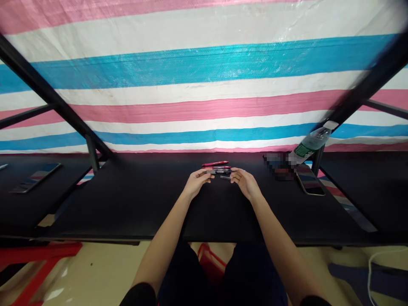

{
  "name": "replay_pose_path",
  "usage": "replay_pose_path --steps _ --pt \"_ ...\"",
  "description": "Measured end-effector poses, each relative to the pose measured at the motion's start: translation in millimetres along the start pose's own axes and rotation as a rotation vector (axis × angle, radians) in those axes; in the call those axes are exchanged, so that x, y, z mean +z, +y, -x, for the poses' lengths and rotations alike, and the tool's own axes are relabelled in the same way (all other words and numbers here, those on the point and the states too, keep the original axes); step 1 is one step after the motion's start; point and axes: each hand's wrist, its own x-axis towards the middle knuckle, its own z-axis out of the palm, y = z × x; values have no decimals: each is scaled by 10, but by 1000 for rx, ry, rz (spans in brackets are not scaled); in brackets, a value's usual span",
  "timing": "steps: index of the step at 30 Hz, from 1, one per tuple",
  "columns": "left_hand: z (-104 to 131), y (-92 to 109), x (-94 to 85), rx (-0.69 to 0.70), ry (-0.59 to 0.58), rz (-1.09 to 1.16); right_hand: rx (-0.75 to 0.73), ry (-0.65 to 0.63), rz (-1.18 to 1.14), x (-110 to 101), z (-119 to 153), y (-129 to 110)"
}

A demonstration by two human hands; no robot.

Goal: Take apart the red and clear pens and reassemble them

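My left hand (195,182) and my right hand (245,182) face each other over the black table, fingers pinched. Between them runs a slim black pen (219,171), lying crosswise, with one end in each hand. A small clear piece (225,177), perhaps a pen cap, is just below the pen beside my right fingertips; whether my fingers touch it I cannot tell. Beyond the hands a red pen (215,163) lies on the table. More pens with red parts are close behind the black one, partly covered by it.
A water bottle (314,142) with a green label stands tilted in the view at the right. Near it are a phone (310,180) and a blurred dark item (280,165). Black frame bars (63,106) slope up on both sides, before a striped sheet (204,102).
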Motion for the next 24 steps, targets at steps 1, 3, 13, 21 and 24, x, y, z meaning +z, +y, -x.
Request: replay_pose_path --steps 1,3,13,21,24 --pt "2 -2 1 5 -4 -23 2 -13 13 9 5 -2" --pt "4 -9 1 20 -9 -70 -2 -39 37 27 15 -6" --pt "39 -51 11 48 -105 -283 51 -279 228 130 103 48" --pt "-28 -63 -17 22 -32 -64 -131 25 234 134 266 -323" --pt "-32 -60 -19 18 -22 -39 -244 7 255 11 590 -626"
